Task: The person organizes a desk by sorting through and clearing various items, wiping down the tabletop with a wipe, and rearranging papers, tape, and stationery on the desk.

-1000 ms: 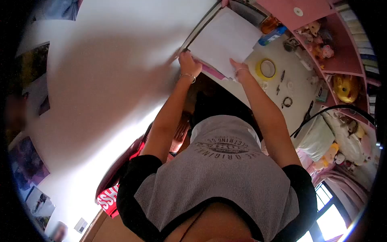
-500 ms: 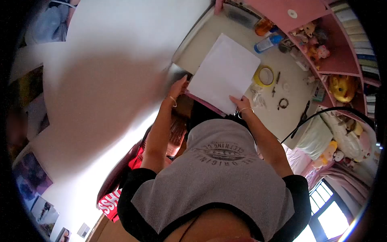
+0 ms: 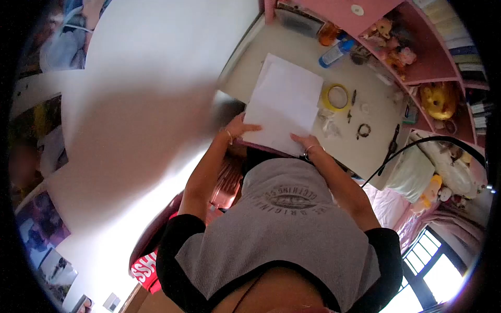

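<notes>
A stack of white paper [image 3: 284, 99] lies tilted on the desk, its lower end at the desk's near edge. My left hand [image 3: 239, 127] is at the stack's lower left edge, thumb stretched across the top sheet and fingers along the side. At the lower right corner, my right hand [image 3: 307, 143] holds the edge with its thumb on top; its other fingers are partly hidden. Just right of the paper is a roll of yellow tape [image 3: 335, 97], with a small clear plastic bag [image 3: 330, 125] below it.
On the desk [image 3: 360, 151] are a pen [image 3: 354, 97], a beaded bracelet [image 3: 364, 131], a black watch-like strap [image 3: 392, 142] and a blue bottle [image 3: 335, 53]. Pink shelves [image 3: 433, 57] with toys and books line the far right. A white wall [image 3: 146, 73] stands at the left.
My left hand's thumb has come over onto the top sheet. The paper has turned slightly and sits squarer to my body. The view has shifted a little.
</notes>
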### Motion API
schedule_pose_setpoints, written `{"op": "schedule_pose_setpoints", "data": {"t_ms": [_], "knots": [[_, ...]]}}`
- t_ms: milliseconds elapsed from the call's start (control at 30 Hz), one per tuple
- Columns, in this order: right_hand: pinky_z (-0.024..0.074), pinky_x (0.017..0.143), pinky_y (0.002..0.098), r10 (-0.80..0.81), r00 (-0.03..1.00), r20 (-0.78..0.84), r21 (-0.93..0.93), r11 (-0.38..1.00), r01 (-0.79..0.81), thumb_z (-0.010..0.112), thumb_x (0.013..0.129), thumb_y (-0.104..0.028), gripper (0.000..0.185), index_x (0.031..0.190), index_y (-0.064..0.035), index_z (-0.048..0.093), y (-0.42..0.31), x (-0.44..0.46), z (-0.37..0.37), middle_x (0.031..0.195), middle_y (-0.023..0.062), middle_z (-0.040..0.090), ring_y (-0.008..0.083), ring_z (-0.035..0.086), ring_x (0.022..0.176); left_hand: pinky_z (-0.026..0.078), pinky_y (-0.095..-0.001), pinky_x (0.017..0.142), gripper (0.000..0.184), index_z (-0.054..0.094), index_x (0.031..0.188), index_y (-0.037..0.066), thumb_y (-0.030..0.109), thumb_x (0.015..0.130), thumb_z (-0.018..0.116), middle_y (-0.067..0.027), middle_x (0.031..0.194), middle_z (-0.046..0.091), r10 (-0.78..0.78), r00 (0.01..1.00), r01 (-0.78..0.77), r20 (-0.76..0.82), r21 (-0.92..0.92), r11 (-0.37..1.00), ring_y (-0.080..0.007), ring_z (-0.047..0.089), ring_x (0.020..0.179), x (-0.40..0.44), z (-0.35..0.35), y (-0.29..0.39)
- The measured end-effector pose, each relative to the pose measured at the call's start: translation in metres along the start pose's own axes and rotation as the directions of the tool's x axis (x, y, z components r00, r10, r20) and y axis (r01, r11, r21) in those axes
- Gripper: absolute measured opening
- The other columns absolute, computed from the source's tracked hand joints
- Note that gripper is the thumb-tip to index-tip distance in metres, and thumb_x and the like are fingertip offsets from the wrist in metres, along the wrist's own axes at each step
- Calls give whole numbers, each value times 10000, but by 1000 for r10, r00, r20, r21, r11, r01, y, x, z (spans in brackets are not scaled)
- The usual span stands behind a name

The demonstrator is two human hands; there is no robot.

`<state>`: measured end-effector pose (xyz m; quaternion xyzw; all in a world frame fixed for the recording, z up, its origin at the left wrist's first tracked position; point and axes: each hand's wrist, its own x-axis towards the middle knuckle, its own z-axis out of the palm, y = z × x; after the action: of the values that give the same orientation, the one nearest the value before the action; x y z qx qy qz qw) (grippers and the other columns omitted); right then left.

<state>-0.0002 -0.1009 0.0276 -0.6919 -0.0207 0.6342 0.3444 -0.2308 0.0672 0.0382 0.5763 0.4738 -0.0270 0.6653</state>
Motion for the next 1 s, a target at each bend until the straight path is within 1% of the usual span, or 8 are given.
{"op": "schedule_pose_setpoints", "data": {"t_ms": [267, 433, 633, 733, 800, 867, 933, 1000], "knots": [[475, 819, 340, -501, 864, 50, -138, 854, 502, 810, 630, -219, 703, 1190, 13, 455, -59, -45, 0, 1055, 121, 598, 216, 584, 928, 456, -324, 850, 748, 445, 1185, -9, 193, 585, 844, -116, 1061, 582, 145, 964, -164, -221, -73, 984, -187, 555, 968, -49, 3, 34], [475, 773, 365, -903, 424, -73, -310, 424, 851, 808, 629, -330, 691, 1048, 117, 488, -84, 21, -12, 942, 151, 600, 251, 568, 886, 476, -317, 813, 660, 454, 1163, -4, 96, 614, 805, -103, 1034, 595, 523, 760, -540, -386, 72, 838, -183, 569, 943, -31, -12, 97], [446, 796, 390, -719, 668, -192, -754, 544, 368, 803, 626, -355, 658, 955, 139, 520, -107, 12, -13, 930, 185, 597, 272, 563, 851, 457, -355, 871, 518, 526, 1082, 8, 236, 682, 764, -120, 1068, 593, 566, 770, -539, -295, 175, 824, -247, 559, 995, 15, -16, 84], [443, 790, 402, -937, 338, -84, -549, 327, 769, 798, 628, -369, 654, 951, 133, 531, -88, 27, -14, 959, 195, 599, 276, 570, 851, 426, -391, 875, 459, 569, 1016, -40, 184, 669, 769, -134, 1004, 615, 716, 630, -558, -303, 464, 688, -262, 563, 987, 64, -15, 22], [373, 903, 415, -935, 317, -158, -618, 345, 706, 777, 639, -378, 635, 1046, 55, 552, -73, 34, -11, 1065, 155, 596, 293, 542, 980, 356, -451, 954, 500, 528, 1112, -39, 361, 816, 576, -177, 1152, 543, 721, 656, -419, -222, 688, 593, -291, 472, 1128, 126, -26, -55], [348, 945, 409, -962, 265, -62, -807, 205, 555, 789, 630, -332, 663, 1123, 16, 516, -53, 68, -19, 1145, 152, 541, 303, 498, 1051, 360, -457, 961, 539, 468, 1178, -28, 396, 846, 503, -172, 1187, 514, 645, 740, -660, -192, -25, 750, -301, 471, 1120, 167, -17, -91], [366, 944, 402, -959, 243, 143, -973, -91, 213, 825, 613, -217, 761, 1222, 7, 427, -37, 91, -29, 1239, 186, 441, 304, 450, 1094, 378, -445, 953, 534, 435, 1205, -23, 383, 861, 489, -158, 1186, 512, 541, 834, -446, -112, -714, 540, -295, 488, 1094, 162, -9, -73], [321, 968, 403, -892, 451, -1, -786, 280, 551, 769, 645, -367, 759, 1216, 13, 442, -54, 66, -32, 1170, 154, 526, 317, 474, 1080, 408, -411, 928, 484, 433, 1182, -23, 298, 841, 558, -141, 1155, 524, 517, 850, -441, -99, -670, 597, -269, 510, 1061, 116, -8, -25]]}}
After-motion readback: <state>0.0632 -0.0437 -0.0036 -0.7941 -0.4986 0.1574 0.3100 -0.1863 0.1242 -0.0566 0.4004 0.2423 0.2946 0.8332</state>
